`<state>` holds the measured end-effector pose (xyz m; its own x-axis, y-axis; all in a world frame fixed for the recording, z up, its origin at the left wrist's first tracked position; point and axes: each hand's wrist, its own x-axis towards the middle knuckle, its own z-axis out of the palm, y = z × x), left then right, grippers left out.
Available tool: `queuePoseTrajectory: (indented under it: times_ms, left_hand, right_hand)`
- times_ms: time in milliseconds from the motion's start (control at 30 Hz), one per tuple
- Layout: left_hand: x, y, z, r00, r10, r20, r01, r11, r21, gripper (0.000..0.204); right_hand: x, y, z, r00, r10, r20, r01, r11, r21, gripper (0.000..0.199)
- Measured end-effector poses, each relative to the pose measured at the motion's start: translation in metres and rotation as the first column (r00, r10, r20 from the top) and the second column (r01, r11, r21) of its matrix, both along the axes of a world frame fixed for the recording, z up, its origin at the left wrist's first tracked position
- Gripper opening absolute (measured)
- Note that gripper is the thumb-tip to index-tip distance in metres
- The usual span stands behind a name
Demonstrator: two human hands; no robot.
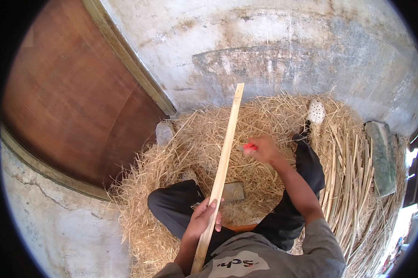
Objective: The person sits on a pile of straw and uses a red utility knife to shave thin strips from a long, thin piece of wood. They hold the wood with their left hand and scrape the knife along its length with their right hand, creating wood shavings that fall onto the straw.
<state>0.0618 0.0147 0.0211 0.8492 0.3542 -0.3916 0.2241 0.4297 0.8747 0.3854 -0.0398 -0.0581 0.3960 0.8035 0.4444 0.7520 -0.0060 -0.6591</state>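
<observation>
My left hand (201,219) is wrapped round the lower part of a long, pale bamboo strip (228,143). The strip slants up and slightly right from my lap, and its far end stands free in front of the wall. To the right of the strip, and apart from it, my right hand (266,148) is closed on a small red-handled tool (250,147). Its tip, smeared by motion, points left toward the strip. Most of the tool is hidden in my fist, so its exact kind does not show.
Straw-like shavings (190,139) cover the floor around my legs. A grey block (233,191) lies between my knees. Long thin strips (345,180) are piled on the right, beside a greenish slab (381,157). A stained wall (283,55) and a brown door (79,92) bound the space.
</observation>
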Motion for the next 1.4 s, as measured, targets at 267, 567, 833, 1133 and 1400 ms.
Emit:
queuePoseTrajectory:
  times_ms: [267,567,833,1133,1400]
  left_hand:
    - [0.012,-0.006,-0.001,0.998,-0.009,0.068,0.014,0.997,-0.079,0.029]
    - [0.014,-0.015,-0.001,1.0,0.012,0.029,-0.009,0.994,-0.108,0.028]
    - [0.006,-0.014,-0.01,0.999,0.05,0.015,-0.049,0.995,-0.088,0.028]
    - [0.006,-0.017,-0.005,0.999,-0.024,0.034,0.027,0.993,-0.116,0.028]
    - [-0.019,-0.038,-0.003,0.989,-0.126,-0.079,0.117,0.987,-0.107,0.028]
  right_hand:
    - [-0.025,0.007,0.006,0.962,0.018,0.272,-0.043,0.995,0.087,0.06]
    - [-0.001,0.014,-0.009,0.956,-0.224,0.189,0.21,0.973,0.093,0.061]
    - [-0.034,0.012,-0.019,0.984,-0.092,0.152,0.114,0.983,-0.143,0.056]
    - [0.001,0.018,-0.021,0.949,-0.219,0.227,0.183,0.969,0.168,0.06]
    - [0.07,0.007,-0.015,0.841,-0.534,0.091,0.537,0.844,-0.01,0.061]
